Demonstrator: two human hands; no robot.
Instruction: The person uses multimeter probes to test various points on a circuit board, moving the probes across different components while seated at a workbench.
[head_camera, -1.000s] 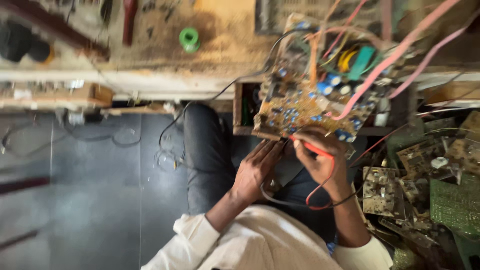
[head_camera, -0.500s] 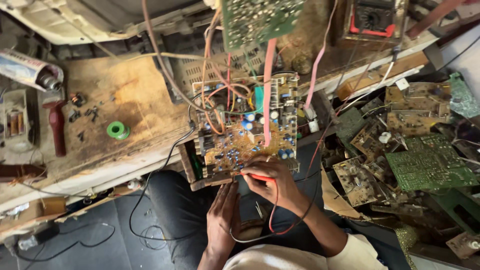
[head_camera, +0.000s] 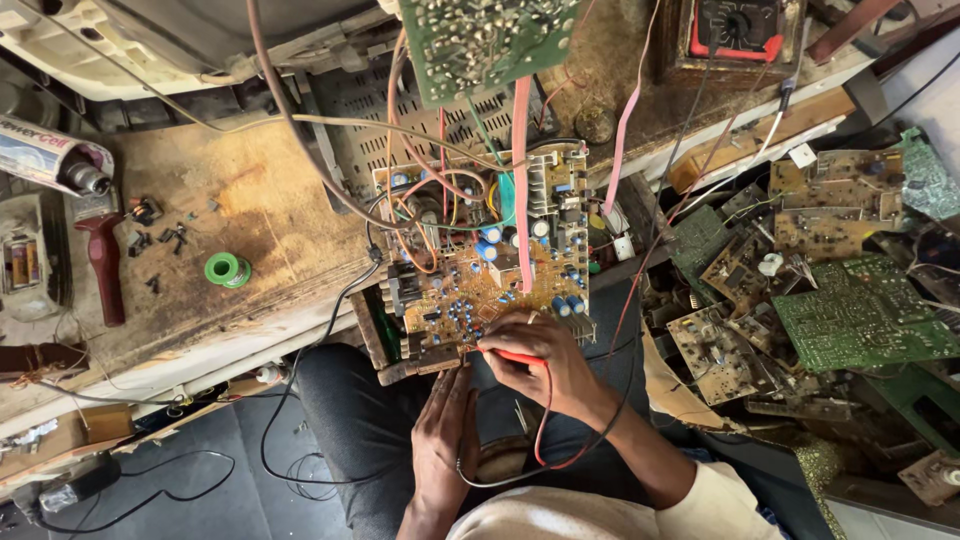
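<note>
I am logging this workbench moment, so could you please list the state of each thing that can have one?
Brown circuit board: component side up, wired, tilted over the bench edge.
Red probe: pinched in the right hand, tip at the board.
Left hand: flat, fingers straight, beneath the board's edge.
Green spool: lying flat on the bench.
Loose boards: heaped at the right.

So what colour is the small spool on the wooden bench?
Green spool, seen best in the head view.
</note>
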